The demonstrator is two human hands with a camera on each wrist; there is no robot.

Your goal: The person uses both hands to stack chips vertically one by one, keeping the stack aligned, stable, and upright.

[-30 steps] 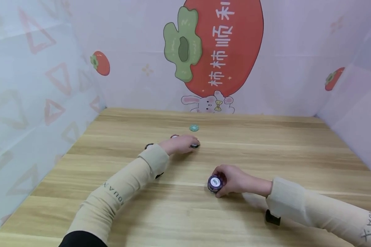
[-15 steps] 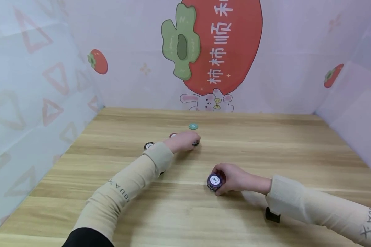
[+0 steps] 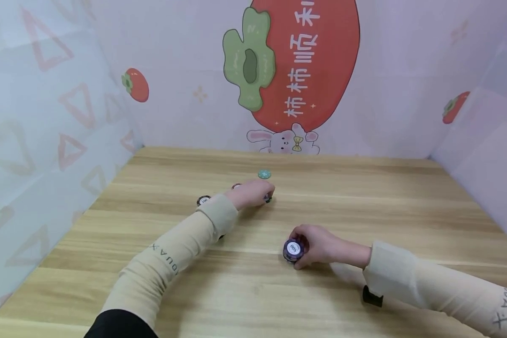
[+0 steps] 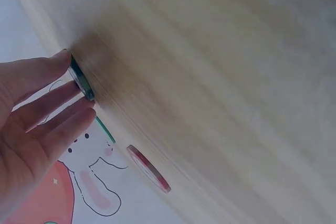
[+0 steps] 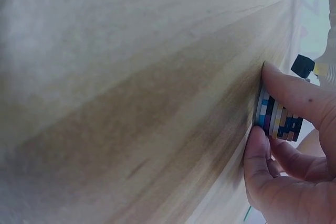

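Observation:
My left hand (image 3: 251, 192) pinches a dark poker chip (image 3: 268, 198) at the far middle of the table. In the left wrist view, the thumb lies on one edge of this chip (image 4: 81, 78) and fingertips on the opposite edge. My right hand (image 3: 321, 244) grips a short stack of poker chips (image 3: 293, 250), its top chip purple-rimmed with a white 500 label. The right wrist view shows several differently coloured chips in that stack (image 5: 278, 119), its base at the tabletop, between thumb and fingers. My hand hides part of the stack.
Beyond my left hand lies a green chip (image 3: 264, 174). A red-rimmed chip (image 3: 236, 186) and a black-rimmed chip (image 3: 203, 200) lie left of it, the former partly hidden. The wooden table (image 3: 384, 202) is bounded by printed cloth walls at the back and sides.
My left hand and forearm have shifted slightly right, uncovering more of the black-rimmed chip; less of the pinched chip shows. My right hand keeps its grip on the stack, nearly still.

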